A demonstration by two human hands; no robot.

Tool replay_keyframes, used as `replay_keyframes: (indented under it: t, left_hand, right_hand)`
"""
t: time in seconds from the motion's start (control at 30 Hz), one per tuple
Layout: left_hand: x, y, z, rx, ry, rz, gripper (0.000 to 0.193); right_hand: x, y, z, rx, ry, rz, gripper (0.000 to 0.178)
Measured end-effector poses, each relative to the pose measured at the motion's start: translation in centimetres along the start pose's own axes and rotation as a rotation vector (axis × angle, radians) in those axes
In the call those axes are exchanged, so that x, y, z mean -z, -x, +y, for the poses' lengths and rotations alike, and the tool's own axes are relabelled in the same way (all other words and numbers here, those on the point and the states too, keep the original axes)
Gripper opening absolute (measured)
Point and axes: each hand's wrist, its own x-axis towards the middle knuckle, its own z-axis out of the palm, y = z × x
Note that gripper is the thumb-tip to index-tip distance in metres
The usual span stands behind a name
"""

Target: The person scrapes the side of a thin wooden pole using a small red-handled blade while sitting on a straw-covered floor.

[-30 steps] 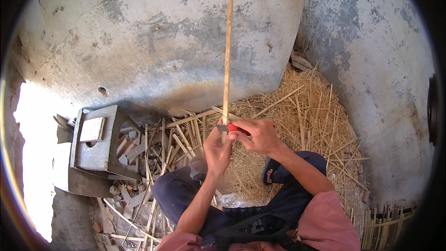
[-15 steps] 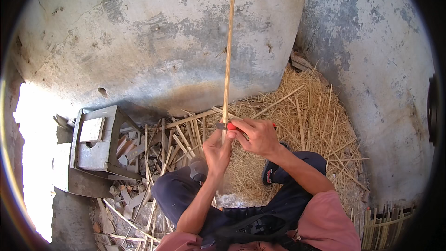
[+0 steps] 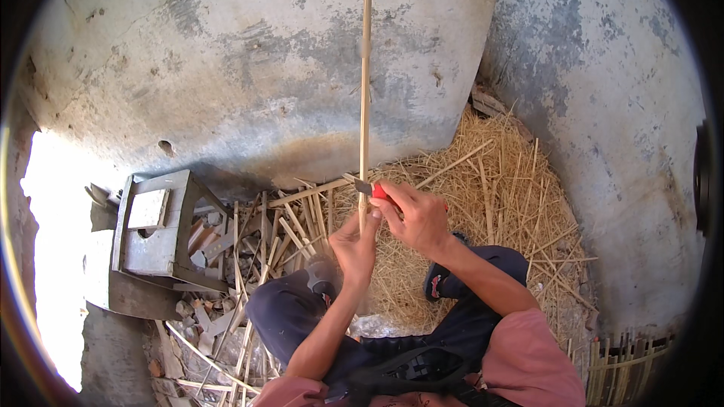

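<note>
A long, thin strip of pale wood or bamboo (image 3: 365,90) stretches away from me, past the upper edge of the view. Near its lower end, my left hand (image 3: 353,249) pinches it between thumb and fingers. My right hand (image 3: 417,220) is closed round the red handle of a knife (image 3: 379,194), whose short dark blade lies across the strip just beyond my left fingertips. The right thumb is close to the left one at the strip. Most of the knife's handle is hidden by my right fingers.
Straw-like shavings (image 3: 460,173) cover the floor ahead and to the right. At left, an upturned wooden stool (image 3: 154,237) lies beside rubble and loose sticks (image 3: 302,222). A worn plaster wall (image 3: 256,68) rises ahead. Upright slats (image 3: 626,369) stand at lower right.
The knife blade has shifted a little away from me along the strip and now sits more tilted. The strip's far end has swung slightly left. My left hand stays nearly in place.
</note>
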Motion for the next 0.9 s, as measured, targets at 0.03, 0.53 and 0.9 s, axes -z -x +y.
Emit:
replay_keyframes:
  t: [0.03,0.53,0.9]
  left_hand:
    - [0.0,0.0,0.3,-0.008,-0.020,-0.015,0.037]
    - [0.7,-0.5,1.4,-0.055,0.211,-0.180,0.030]
    - [0.8,-0.3,2.5,-0.097,-0.016,-0.113,0.046]
  right_hand:
    - [0.0,-0.3,0.0,0.000,-0.050,0.033,0.028]
    - [1.5,-1.0,2.1,-0.126,-0.388,-0.159,0.026]
    - [1.1,-1.2,3.1,-0.342,-0.347,-0.355,0.043]
